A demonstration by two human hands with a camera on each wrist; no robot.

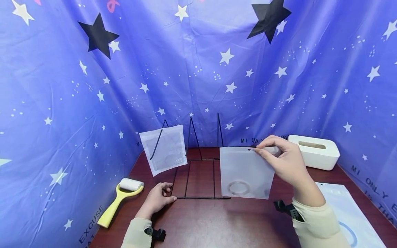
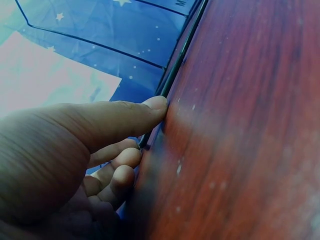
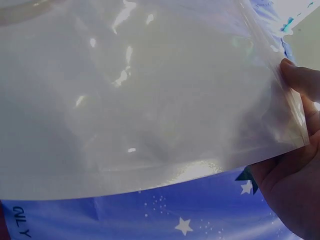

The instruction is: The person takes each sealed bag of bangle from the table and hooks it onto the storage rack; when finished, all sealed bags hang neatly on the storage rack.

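My right hand point(image 1: 286, 162) pinches a translucent white bag point(image 1: 243, 168) by its top edge, close to a small dark punched hole. Near the bag's bottom shows a pale ring shape point(image 1: 238, 193). It hangs in front of the right part of a black wire rack point(image 1: 204, 198) with upright prongs. At the rack's front left corner, my left hand point(image 1: 157, 200) holds the wire between thumb point(image 2: 145, 111) and fingers. A second white bag point(image 1: 167, 148) hangs tilted on the rack's left prong. The middle prong point(image 1: 194, 134) and right prong point(image 1: 218, 131) carry nothing.
A yellow-handled roller point(image 1: 116, 203) lies at the left. A white tissue box point(image 1: 316, 151) stands at the back right. Another white bag with a blue ring shape point(image 1: 344, 206) lies at the right edge. Starry blue cloth point(image 1: 186, 69) surrounds the brown table point(image 1: 223, 220).
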